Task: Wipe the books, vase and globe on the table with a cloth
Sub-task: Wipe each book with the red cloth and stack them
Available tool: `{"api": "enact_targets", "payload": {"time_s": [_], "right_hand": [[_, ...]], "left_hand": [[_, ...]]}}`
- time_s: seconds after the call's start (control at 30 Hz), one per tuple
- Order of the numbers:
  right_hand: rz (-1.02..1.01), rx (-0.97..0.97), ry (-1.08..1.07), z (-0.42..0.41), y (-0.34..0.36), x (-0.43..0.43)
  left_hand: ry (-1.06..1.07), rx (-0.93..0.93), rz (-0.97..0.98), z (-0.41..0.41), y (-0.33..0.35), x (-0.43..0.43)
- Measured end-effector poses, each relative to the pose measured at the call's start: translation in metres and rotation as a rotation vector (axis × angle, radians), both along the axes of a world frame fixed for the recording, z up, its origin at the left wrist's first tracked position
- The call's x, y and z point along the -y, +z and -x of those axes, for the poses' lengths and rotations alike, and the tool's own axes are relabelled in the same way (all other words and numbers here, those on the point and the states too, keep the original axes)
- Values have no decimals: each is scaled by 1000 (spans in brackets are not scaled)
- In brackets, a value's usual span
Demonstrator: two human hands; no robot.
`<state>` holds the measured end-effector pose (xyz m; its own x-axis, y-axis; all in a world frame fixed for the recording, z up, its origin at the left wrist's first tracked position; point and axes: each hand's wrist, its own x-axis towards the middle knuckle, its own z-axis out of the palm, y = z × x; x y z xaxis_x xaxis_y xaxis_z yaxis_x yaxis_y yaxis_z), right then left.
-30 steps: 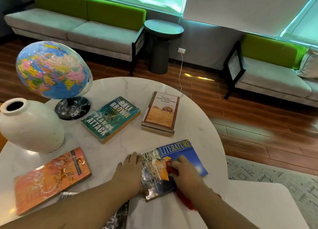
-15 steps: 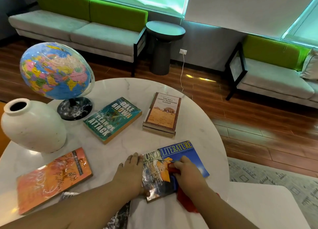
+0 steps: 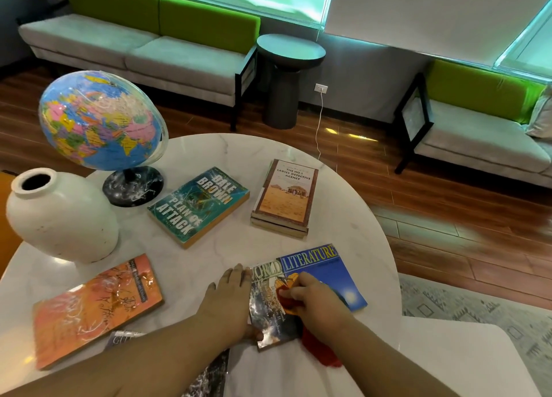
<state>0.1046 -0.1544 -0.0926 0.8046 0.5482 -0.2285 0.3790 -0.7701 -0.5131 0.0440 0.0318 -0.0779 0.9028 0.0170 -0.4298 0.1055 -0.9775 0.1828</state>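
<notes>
Book titled World Literature (image 3: 327,272), glossy blue cover, red cloth (image 3: 319,352) on it

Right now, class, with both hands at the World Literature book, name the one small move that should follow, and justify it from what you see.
Probably sweep the red cloth rightward over the blue World Literature paperback. The right hand pinches the cloth on the cover's left part, the left hand braces the book's left edge, and the blue side lies bare.

Flat World Literature book (image 3: 325,272) bears the red cloth (image 3: 319,352).
</notes>
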Motion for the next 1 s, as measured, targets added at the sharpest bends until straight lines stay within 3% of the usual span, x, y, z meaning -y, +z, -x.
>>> {"api": "enact_targets", "payload": {"time_s": [0.1,0.27,0.43,0.57,0.67,0.77,0.9,1.0], "right_hand": [[-8,6,-137,-12,4,1],[24,14,41,3,4,-12],[-14,64,-90,-16,3,-9],[58,112,166,-4,-7,-16],[101,233,223,-16,-1,-10],[50,147,89,-20,1,-18],[11,75,199,1,5,-22],[-17,47,141,-7,8,-5]], "left_hand": [[0,-7,5,0,1,0],[10,0,12,1,0,-1],[3,12,9,1,0,-1],[8,26,1,3,-2,-3],[7,21,4,3,-1,-3],[20,24,11,3,-1,-3],[23,29,8,3,-3,-3],[12,21,11,3,-3,-4]]}}
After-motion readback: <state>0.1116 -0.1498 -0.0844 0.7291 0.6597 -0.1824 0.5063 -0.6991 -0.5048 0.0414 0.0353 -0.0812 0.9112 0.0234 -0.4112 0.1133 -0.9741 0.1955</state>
